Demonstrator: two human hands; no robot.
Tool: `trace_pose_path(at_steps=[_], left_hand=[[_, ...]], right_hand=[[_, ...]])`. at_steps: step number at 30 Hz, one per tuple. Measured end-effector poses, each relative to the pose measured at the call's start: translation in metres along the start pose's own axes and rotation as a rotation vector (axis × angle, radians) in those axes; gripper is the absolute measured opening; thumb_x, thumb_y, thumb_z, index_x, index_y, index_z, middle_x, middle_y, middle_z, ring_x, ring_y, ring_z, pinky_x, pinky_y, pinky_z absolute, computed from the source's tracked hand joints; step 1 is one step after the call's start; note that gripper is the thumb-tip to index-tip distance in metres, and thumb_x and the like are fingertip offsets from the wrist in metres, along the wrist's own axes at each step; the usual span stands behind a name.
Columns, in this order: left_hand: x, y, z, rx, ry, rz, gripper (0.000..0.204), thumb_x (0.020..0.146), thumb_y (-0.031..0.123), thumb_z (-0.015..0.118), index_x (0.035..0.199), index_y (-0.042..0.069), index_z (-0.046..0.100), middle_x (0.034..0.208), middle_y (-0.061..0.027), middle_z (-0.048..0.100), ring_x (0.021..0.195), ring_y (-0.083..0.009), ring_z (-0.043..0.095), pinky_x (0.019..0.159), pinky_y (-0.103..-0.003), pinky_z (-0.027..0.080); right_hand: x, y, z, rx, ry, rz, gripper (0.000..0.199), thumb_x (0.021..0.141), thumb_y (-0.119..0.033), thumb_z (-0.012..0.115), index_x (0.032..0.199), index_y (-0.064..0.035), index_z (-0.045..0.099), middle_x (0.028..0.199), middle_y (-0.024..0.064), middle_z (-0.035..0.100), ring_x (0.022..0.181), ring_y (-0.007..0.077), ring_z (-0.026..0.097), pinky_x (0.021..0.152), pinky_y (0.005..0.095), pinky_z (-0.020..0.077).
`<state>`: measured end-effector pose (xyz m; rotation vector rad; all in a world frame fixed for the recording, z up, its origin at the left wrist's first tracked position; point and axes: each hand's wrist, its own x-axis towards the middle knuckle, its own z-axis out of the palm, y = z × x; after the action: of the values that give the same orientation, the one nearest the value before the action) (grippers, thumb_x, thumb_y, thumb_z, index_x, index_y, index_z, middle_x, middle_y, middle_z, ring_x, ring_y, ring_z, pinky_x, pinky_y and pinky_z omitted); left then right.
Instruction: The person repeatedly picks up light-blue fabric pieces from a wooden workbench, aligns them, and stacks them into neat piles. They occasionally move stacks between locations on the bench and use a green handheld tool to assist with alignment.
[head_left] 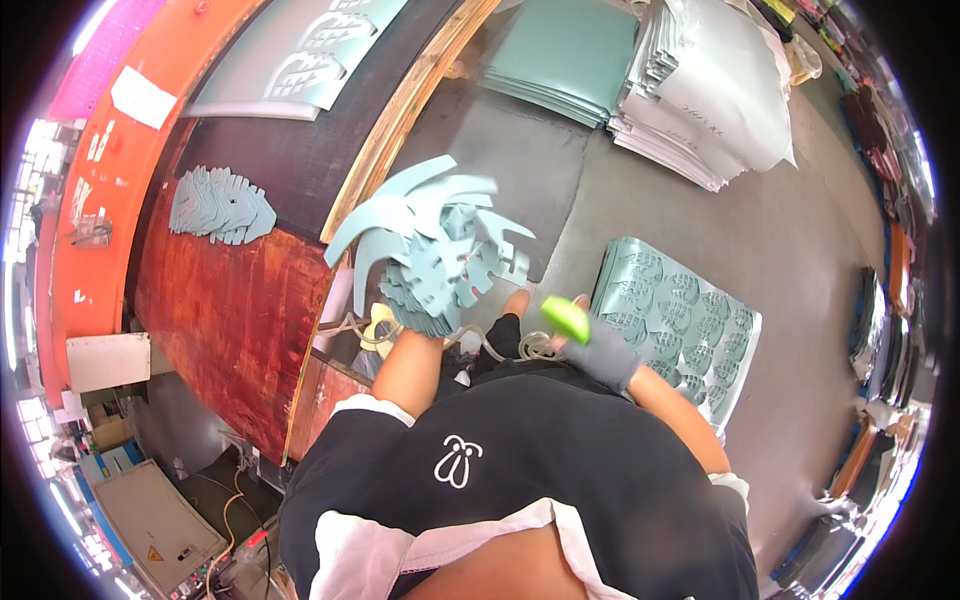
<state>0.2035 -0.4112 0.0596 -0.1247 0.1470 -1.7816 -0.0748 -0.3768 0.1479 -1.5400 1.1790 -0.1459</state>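
Observation:
A thick bunch of pale blue-green die-cut sheet pieces [430, 250] fans out above my left hand [428, 328]. The fingers are mostly covered by the pieces, which they grip from below. Long curved strips stick out of the bunch at the top, while its lower part is a tight stack of notched pieces. My right hand [602, 352], in a grey glove, is closed round a bright green rounded object [567, 319] whose kind I cannot make out. This hand is in front of my body, apart from the bunch.
On the left, a stack of similar notched cut pieces [222, 206] lies on the worn red-brown bench [235, 320]. Beyond it is a partly cut sheet [290, 75] by an orange machine frame [95, 200]. Sheet stacks [565, 55] [705, 90] and punched sheets [675, 325] lie on the floor.

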Motion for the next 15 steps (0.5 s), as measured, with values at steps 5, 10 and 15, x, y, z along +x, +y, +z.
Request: trace_pose_path(at_steps=[5, 10, 15], left_hand=[[-0.015, 0.016, 0.007, 0.394, 0.054, 0.013, 0.048, 0.079, 0.021, 0.065, 0.123, 0.006, 0.054, 0.107, -0.0064, 0.056, 0.093, -0.0205, 0.057, 0.078, -0.034, 0.046], [-0.017, 0.044, 0.030, 0.911, -0.019, -0.006, 0.052, 0.075, 0.019, 0.069, 0.123, 0.005, 0.054, 0.107, -0.0070, 0.056, 0.094, -0.0220, 0.057, 0.080, -0.035, 0.046], [0.000, 0.063, 0.072, 1.783, -0.337, 0.006, 0.055, 0.072, 0.017, 0.072, 0.123, 0.005, 0.055, 0.107, -0.0075, 0.057, 0.096, -0.0236, 0.058, 0.081, -0.036, 0.046]], right_hand=[[-0.004, -0.002, 0.003, 0.299, 0.348, 0.274, 0.041, 0.085, -0.034, 0.064, 0.117, -0.0080, 0.058, 0.098, 0.0159, 0.065, 0.095, 0.0320, 0.063, 0.085, 0.0387, 0.0471], [-0.008, -0.003, 0.003, -0.172, -0.142, -0.195, 0.039, 0.087, -0.033, 0.060, 0.110, -0.0015, 0.054, 0.083, 0.0153, 0.062, 0.078, 0.0298, 0.061, 0.074, 0.0394, 0.0477], [-0.002, 0.011, -0.002, 0.168, 0.215, 0.239, 0.045, 0.087, -0.038, 0.060, 0.113, -0.0014, 0.055, 0.095, 0.0228, 0.061, 0.095, 0.0369, 0.060, 0.085, 0.0410, 0.0451]])
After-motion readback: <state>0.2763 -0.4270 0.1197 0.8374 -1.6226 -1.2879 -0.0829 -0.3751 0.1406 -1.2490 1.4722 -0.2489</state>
